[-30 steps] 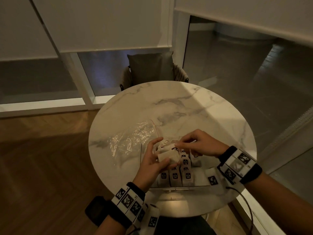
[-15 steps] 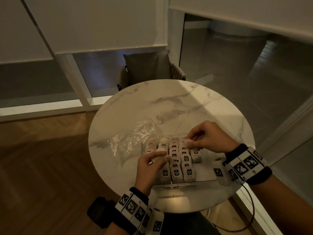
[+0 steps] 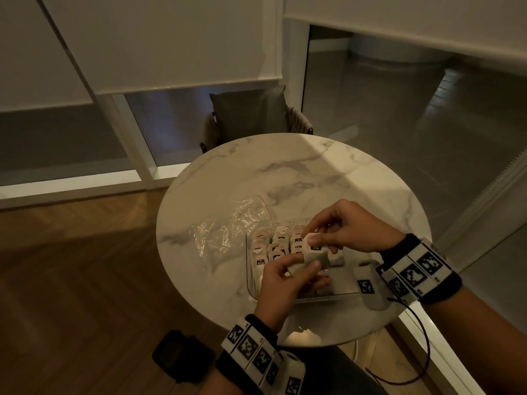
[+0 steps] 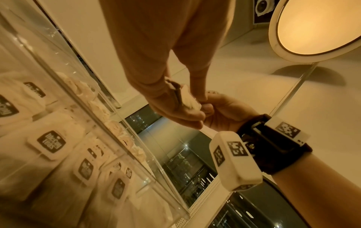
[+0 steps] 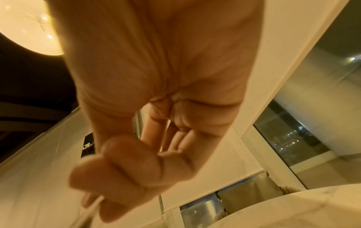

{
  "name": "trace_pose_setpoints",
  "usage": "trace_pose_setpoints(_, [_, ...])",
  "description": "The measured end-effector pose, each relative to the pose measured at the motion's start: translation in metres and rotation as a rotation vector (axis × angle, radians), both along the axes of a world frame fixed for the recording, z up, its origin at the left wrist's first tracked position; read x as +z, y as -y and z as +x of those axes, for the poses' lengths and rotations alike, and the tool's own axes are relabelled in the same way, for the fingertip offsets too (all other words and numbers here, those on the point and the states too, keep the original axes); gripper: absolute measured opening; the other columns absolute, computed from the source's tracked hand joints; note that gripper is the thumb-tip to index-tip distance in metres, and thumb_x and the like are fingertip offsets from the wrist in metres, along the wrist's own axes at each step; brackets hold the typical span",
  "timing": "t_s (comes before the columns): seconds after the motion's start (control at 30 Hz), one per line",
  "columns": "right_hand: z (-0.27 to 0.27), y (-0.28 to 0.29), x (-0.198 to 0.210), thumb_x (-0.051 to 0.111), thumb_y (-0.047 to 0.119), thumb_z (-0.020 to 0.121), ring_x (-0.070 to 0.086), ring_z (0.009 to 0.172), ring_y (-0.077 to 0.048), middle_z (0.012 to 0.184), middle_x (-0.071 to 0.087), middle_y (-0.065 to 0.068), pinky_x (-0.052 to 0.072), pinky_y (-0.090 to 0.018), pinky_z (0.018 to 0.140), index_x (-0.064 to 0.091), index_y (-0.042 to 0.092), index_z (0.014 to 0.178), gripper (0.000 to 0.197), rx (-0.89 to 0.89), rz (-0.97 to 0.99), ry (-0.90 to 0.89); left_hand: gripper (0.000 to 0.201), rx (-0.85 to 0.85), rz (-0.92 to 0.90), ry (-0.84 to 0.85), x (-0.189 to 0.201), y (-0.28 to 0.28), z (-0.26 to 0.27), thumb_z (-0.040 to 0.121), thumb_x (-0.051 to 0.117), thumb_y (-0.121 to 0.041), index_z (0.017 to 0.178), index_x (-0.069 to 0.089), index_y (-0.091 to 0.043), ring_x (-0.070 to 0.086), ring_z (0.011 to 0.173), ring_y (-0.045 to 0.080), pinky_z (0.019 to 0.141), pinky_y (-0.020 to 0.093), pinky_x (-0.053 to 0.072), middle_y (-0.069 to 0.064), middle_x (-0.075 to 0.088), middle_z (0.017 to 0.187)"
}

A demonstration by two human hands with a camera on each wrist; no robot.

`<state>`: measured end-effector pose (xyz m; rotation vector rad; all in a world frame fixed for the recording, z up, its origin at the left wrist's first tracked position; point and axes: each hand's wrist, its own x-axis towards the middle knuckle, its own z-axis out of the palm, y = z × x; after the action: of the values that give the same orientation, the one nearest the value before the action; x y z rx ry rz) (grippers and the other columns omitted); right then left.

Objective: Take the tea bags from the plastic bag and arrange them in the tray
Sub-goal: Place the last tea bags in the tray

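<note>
A clear tray [image 3: 250, 283] on the round marble table [image 3: 285, 172] holds several rows of white tea bags [image 3: 275, 248] with dark tags. My left hand [image 3: 299, 265] grips one tea bag [image 3: 315, 256] just above the tray's near right part. My right hand [image 3: 312, 238] pinches that bag's tag [image 3: 315, 247] from the far side. The left wrist view shows the left hand [image 4: 195, 106] pinching the crumpled bag [image 4: 188, 99] where the right hand [image 4: 213, 108] meets it, beside the tray wall [image 4: 117, 123]. In the right wrist view the right hand [image 5: 97, 185] curls round a thin white strip.
The crumpled clear plastic bag [image 3: 225, 232] lies flat on the table left of the tray. A cushioned chair [image 3: 251, 115] stands behind the table. A dark object [image 3: 176, 357] sits on the wooden floor at the lower left. Glass walls stand behind and to the right.
The left hand has left the rows in the tray and shifted right, now gripping a tea bag. The right hand has come nearer and pinches its tag.
</note>
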<state>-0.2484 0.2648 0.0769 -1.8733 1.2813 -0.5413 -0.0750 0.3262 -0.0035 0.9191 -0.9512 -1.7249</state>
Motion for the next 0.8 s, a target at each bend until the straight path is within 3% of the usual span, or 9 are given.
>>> trace_pose_setpoints(0.13, [0.007, -0.001, 0.005, 0.083, 0.015, 0.074, 0.067, 0.057, -0.016, 0.073, 0.075, -0.008, 0.055, -0.030, 0.058, 0.079, 0.015, 0.091, 0.017, 0.017, 0.004, 0.064, 0.016, 0.015, -0.036, 0.033, 0.000, -0.001, -0.005, 0.091, 0.064, -0.008, 0.105, 0.072, -0.004, 0.072, 0.077, 0.024, 0.072, 0.028, 0.060, 0.015, 0.075, 0.094])
trace_pose_setpoints(0.23, [0.005, 0.002, 0.009, 0.083, 0.011, 0.074, 0.073, 0.073, -0.026, 0.084, 0.076, -0.011, 0.061, -0.036, 0.072, 0.079, 0.013, 0.093, 0.020, 0.025, -0.008, 0.088, 0.014, 0.073, -0.070, 0.032, 0.000, 0.002, -0.008, 0.091, 0.065, -0.009, 0.101, 0.073, -0.005, 0.071, 0.072, 0.022, 0.070, 0.027, 0.058, 0.012, 0.074, 0.088])
trace_pose_setpoints(0.37, [-0.001, 0.005, 0.009, 0.083, 0.004, 0.073, 0.073, 0.074, -0.023, 0.079, 0.076, -0.009, 0.061, -0.042, 0.077, 0.078, 0.011, 0.098, 0.026, 0.009, -0.013, 0.085, 0.018, 0.190, -0.137, 0.072, 0.000, 0.006, -0.007, 0.087, 0.070, -0.007, 0.101, 0.073, 0.003, 0.069, 0.065, 0.018, 0.068, 0.028, 0.058, 0.017, 0.074, 0.087])
trace_pose_setpoints(0.6, [0.005, -0.001, 0.007, 0.084, 0.004, 0.071, 0.072, 0.068, -0.013, 0.073, 0.075, -0.003, 0.058, -0.026, 0.067, 0.078, 0.013, 0.092, 0.024, 0.009, -0.064, 0.069, 0.019, 0.225, -0.138, 0.083, -0.002, 0.008, -0.004, 0.080, 0.075, -0.002, 0.097, 0.073, 0.006, 0.066, 0.055, 0.018, 0.058, 0.026, 0.056, 0.022, 0.073, 0.083])
trace_pose_setpoints(0.8, [0.000, -0.001, 0.006, 0.085, 0.004, 0.071, 0.072, 0.067, -0.014, 0.073, 0.075, -0.005, 0.056, -0.023, 0.064, 0.077, 0.014, 0.090, 0.023, -0.023, -0.077, 0.081, 0.018, 0.203, -0.156, 0.113, -0.004, 0.010, -0.003, 0.080, 0.076, -0.003, 0.096, 0.074, 0.003, 0.068, 0.057, 0.019, 0.060, 0.027, 0.057, 0.022, 0.073, 0.081])
